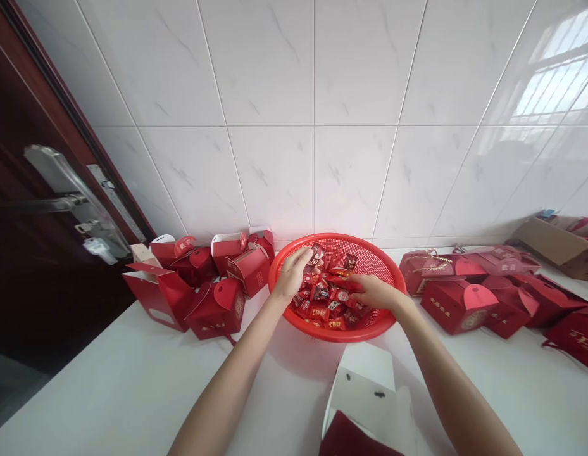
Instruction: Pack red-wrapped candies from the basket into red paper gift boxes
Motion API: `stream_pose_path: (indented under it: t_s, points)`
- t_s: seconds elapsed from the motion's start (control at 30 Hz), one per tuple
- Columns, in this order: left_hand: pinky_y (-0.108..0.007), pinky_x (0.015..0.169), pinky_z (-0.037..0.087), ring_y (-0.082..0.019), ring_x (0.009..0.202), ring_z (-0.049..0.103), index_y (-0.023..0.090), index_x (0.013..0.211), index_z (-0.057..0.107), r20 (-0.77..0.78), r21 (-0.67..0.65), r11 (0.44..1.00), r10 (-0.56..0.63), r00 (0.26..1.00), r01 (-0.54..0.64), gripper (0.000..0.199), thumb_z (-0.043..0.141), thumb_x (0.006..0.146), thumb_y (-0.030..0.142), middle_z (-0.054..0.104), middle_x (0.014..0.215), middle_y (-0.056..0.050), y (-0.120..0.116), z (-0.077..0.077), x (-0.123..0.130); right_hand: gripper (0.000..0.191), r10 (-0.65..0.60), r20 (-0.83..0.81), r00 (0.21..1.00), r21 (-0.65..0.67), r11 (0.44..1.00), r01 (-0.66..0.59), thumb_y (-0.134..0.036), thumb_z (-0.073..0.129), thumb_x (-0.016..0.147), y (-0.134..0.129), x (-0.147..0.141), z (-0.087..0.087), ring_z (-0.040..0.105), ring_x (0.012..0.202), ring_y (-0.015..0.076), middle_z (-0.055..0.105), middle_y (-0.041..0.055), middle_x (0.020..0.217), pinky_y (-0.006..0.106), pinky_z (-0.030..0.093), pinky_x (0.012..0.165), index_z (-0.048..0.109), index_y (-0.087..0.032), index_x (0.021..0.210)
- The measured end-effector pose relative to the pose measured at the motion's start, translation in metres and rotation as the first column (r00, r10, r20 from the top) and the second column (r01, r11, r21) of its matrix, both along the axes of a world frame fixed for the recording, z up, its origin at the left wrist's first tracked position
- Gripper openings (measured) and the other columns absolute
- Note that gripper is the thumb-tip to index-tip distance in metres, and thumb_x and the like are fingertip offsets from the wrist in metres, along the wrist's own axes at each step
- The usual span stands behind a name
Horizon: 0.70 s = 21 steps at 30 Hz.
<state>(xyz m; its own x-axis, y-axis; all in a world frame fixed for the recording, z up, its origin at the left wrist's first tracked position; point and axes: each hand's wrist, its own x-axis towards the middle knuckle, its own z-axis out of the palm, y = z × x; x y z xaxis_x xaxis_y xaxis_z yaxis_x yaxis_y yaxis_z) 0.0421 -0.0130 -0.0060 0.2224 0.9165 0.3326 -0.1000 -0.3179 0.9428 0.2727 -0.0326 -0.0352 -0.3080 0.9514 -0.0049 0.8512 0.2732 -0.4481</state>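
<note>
A red perforated plastic basket [338, 337] stands against the tiled wall with many small wrapped candies [319, 313] in it. My left hand [292, 276] reaches over its left side, fingers curled round some dark red wrapped candies. From the right, my right hand [369, 292] dips into the heap, its fingers closed at a shiny red wrapped candy; the fingertips are partly hidden. Between my forearms, close to me, an open box [369, 380] shows its white inside and a dark red flap.
Red gift boxes [218, 307] stand on the white table [146, 373] left of the basket, some open. More red boxes [459, 305] are at right, before a cardboard carton [554, 244]. A dark door with a metal handle [75, 202] borders the table's left.
</note>
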Motion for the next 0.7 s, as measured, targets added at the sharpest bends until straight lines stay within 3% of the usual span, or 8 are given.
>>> stream_pose_path:
  t_s: [0.27, 0.33, 0.4, 0.5, 0.7]
  points:
    - [-0.034, 0.072, 0.057, -0.018, 0.068, 0.065, 0.021, 0.08, 0.067, -0.028, -0.01, 1.0, -0.028, 0.999, 0.027, 0.038, 0.063, 0.083, 0.059, 0.072, 0.08, -0.003, 0.0, 0.001, 0.0, 0.038, 0.018, -0.077, 0.997, 0.001, 1.0, -0.018, -0.015, 0.067, 0.083, -0.007, -0.009, 0.014, 0.07, 0.114, 0.0326, 0.076, 0.0073, 0.12, 0.043, 0.055, 0.096, 0.076, -0.026, 0.118]
    - [-0.033, 0.072, 0.057, -0.019, 0.071, 0.065, 0.021, 0.079, 0.066, -0.037, -0.015, 1.0, -0.027, 0.999, 0.027, 0.039, 0.063, 0.083, 0.059, 0.071, 0.08, -0.003, 0.0, 0.001, 0.0, 0.04, 0.018, -0.176, 0.984, 0.023, 1.0, -0.015, -0.012, 0.066, 0.081, -0.007, -0.009, 0.014, 0.069, 0.117, 0.0304, 0.076, 0.0068, 0.122, 0.042, 0.055, 0.1, 0.076, -0.026, 0.117]
    - [-0.032, 0.073, 0.056, -0.019, 0.075, 0.066, 0.02, 0.08, 0.067, -0.049, -0.022, 1.0, -0.016, 0.999, 0.015, 0.037, 0.065, 0.082, 0.057, 0.07, 0.08, -0.002, 0.001, -0.001, 0.0, 0.04, 0.002, -0.374, 0.927, 0.025, 1.0, 0.008, -0.008, 0.064, 0.078, -0.006, -0.007, 0.016, 0.071, 0.113, 0.0275, 0.076, 0.007, 0.119, 0.04, 0.057, 0.098, 0.076, -0.023, 0.113]
    - [-0.03, 0.074, 0.055, -0.019, 0.078, 0.066, 0.02, 0.084, 0.068, -0.078, -0.043, 0.999, 0.015, 0.997, -0.018, 0.03, 0.073, 0.077, 0.048, 0.069, 0.081, -0.001, 0.004, -0.006, -0.001, 0.031, -0.015, -0.626, 0.779, 0.042, 0.998, 0.054, -0.012, 0.066, 0.074, -0.004, -0.006, 0.021, 0.075, 0.098, 0.025, 0.079, 0.0069, 0.106, 0.039, 0.061, 0.09, 0.076, -0.019, 0.102]
    - [-0.031, 0.072, 0.055, -0.02, 0.081, 0.068, 0.019, 0.09, 0.072, -0.148, -0.131, 0.991, -0.005, 0.989, -0.015, 0.027, 0.08, 0.072, 0.037, 0.074, 0.087, -0.002, 0.003, -0.014, -0.006, 0.012, 0.063, -0.74, 0.67, 0.181, 0.978, 0.107, -0.028, 0.072, 0.073, -0.012, -0.011, 0.036, 0.073, 0.09, 0.0233, 0.078, 0.0042, 0.089, 0.04, 0.06, 0.088, 0.077, -0.021, 0.082]
